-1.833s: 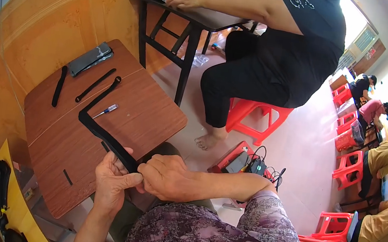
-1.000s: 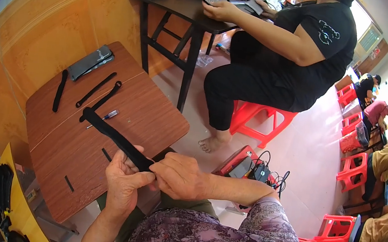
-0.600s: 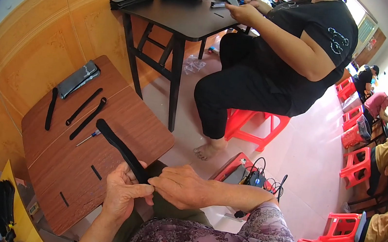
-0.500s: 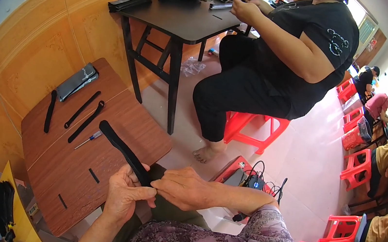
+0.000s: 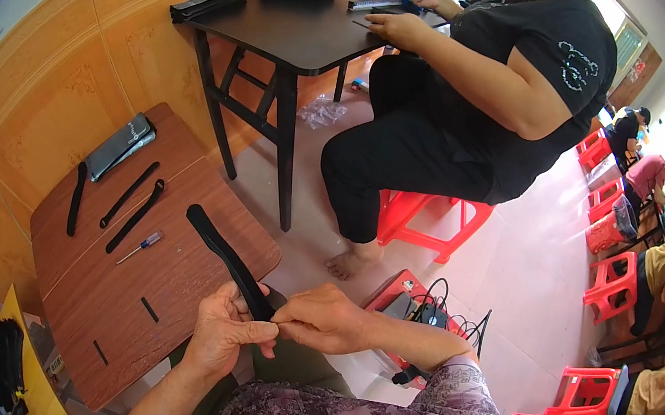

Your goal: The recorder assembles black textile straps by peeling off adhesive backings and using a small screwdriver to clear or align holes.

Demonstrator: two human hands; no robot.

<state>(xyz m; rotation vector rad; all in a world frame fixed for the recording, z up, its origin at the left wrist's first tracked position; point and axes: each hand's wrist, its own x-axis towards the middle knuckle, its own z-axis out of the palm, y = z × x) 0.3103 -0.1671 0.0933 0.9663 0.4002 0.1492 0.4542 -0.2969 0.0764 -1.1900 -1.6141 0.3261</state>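
A long black strap with a rounded end slants up and left from my hands, over the near side of a small brown wooden table. My left hand grips its lower part, thumb pointing right. At the strap's lower end, my right hand pinches it with fingertips against the left thumb; the exact pinched spot is hidden. Three similar black straps lie on the table, including one strap with a looped end. Beside them rests a screwdriver. Nearer me are two short black strips, one strip right of the other.
Flat grey packets lie at the table's far end. Ahead, a co-worker on a red stool handles black pieces at a dark table. Right of my table sits a red box with cables. Bundled black straps stand lower left.
My hands and the strap sit slightly further right in the picture, while the tables have shifted slightly left. The co-worker's hands have moved apart and lower. My grip looks the same.
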